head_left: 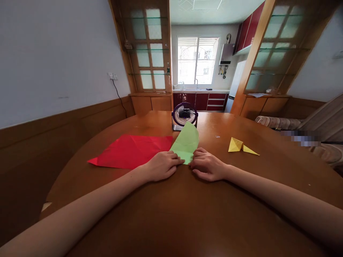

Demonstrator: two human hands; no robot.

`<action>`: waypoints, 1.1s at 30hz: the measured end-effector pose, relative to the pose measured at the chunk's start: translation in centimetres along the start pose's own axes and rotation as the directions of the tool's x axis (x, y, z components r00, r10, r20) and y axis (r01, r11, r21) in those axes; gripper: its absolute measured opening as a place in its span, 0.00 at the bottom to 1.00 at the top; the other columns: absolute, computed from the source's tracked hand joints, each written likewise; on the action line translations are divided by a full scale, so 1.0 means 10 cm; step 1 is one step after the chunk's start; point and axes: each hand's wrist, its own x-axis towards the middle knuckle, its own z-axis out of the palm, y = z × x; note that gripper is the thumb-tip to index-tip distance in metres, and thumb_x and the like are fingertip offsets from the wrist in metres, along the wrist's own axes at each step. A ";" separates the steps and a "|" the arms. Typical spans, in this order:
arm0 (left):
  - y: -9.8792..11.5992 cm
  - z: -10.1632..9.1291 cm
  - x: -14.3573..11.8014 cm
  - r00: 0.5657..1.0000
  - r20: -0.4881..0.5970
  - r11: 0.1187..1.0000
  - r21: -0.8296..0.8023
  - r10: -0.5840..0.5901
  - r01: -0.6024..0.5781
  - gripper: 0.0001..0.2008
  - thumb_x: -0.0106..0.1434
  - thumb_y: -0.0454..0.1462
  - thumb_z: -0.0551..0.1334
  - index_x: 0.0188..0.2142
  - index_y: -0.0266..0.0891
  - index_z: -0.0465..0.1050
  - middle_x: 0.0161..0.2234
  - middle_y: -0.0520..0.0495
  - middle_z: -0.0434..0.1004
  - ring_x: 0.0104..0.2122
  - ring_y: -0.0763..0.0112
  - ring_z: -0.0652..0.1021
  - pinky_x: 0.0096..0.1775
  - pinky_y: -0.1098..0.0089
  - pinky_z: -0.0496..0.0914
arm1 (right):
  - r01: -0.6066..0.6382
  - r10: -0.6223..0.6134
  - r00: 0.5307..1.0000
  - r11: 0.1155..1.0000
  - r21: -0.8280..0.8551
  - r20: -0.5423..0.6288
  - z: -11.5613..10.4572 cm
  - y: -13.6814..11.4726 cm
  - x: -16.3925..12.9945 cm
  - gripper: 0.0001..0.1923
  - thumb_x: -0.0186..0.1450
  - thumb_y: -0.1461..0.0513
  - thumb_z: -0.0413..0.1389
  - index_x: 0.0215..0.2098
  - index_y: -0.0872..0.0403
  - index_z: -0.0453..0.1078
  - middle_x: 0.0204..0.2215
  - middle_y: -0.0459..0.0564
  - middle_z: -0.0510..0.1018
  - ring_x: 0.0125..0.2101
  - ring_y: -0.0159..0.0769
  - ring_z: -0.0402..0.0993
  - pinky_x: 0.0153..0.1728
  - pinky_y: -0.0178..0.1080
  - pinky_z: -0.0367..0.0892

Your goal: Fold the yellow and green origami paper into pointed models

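A light green sheet of paper [187,141] rises from the tabletop between my hands, its far part curving up in front of the fan. My left hand [163,165] lies at its lower left edge, fingers pressed together on the paper. At the lower right edge, the curled fingers of my right hand [207,165] pinch the sheet. Its bottom edge shows between my fingertips. Left of it, a creased red sheet of paper [131,150] lies flat, partly behind my left hand. A folded yellow paper piece [235,145] with pointed ends sits apart to the right.
A small purple desk fan [184,115] stands on the brown round table [187,214], just beyond the green paper. A tiny pale scrap [217,136] lies right of the fan. A striped cushioned seat [281,123] is beyond the table's right side.
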 end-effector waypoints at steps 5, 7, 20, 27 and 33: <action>0.03 0.00 0.00 0.998 0.020 0.991 0.120 0.057 -0.059 0.21 0.67 0.37 0.52 0.58 0.45 0.68 0.41 0.41 0.72 0.38 0.60 0.72 0.42 0.61 0.67 | 0.045 -0.040 0.997 0.997 -0.065 0.069 -0.02 -0.01 0.00 0.07 0.65 0.63 0.49 0.34 0.53 0.68 0.29 0.50 0.73 0.34 0.38 0.67 0.46 0.44 0.62; 0.02 0.00 0.00 0.997 0.020 0.989 0.127 0.076 -0.078 0.21 0.67 0.38 0.52 0.59 0.46 0.67 0.40 0.41 0.71 0.37 0.60 0.71 0.42 0.62 0.67 | 0.050 -0.045 0.995 0.996 -0.069 0.085 -0.04 0.00 0.01 0.07 0.65 0.63 0.48 0.34 0.53 0.68 0.29 0.50 0.73 0.35 0.39 0.67 0.46 0.44 0.62; -0.13 -0.15 -0.03 0.998 0.051 0.998 -0.031 0.049 -0.047 0.17 0.63 0.37 0.56 0.49 0.49 0.77 0.42 0.45 0.72 0.40 0.63 0.71 0.45 0.64 0.63 | -0.037 0.036 0.998 0.999 0.021 0.048 -0.01 0.02 -0.01 0.06 0.64 0.65 0.48 0.33 0.53 0.66 0.30 0.50 0.73 0.35 0.37 0.68 0.44 0.43 0.62; -0.29 -0.34 -0.09 0.982 0.145 0.981 -0.136 -0.122 0.142 0.12 0.60 0.38 0.58 0.30 0.44 0.82 0.32 0.48 0.68 0.36 0.66 0.68 0.44 0.65 0.58 | -0.068 0.066 0.997 0.994 0.080 0.037 -0.02 0.02 0.00 0.05 0.65 0.65 0.49 0.35 0.54 0.67 0.31 0.50 0.74 0.36 0.37 0.69 0.44 0.43 0.63; -0.44 -0.41 -0.16 0.941 0.258 0.935 -0.218 -0.220 0.279 0.20 0.63 0.47 0.57 0.20 0.39 0.76 0.31 0.50 0.67 0.33 0.68 0.67 0.44 0.65 0.58 | -0.089 0.086 0.996 0.992 0.093 0.034 -0.02 0.01 0.00 0.05 0.65 0.65 0.49 0.34 0.54 0.67 0.30 0.50 0.74 0.34 0.37 0.68 0.43 0.42 0.62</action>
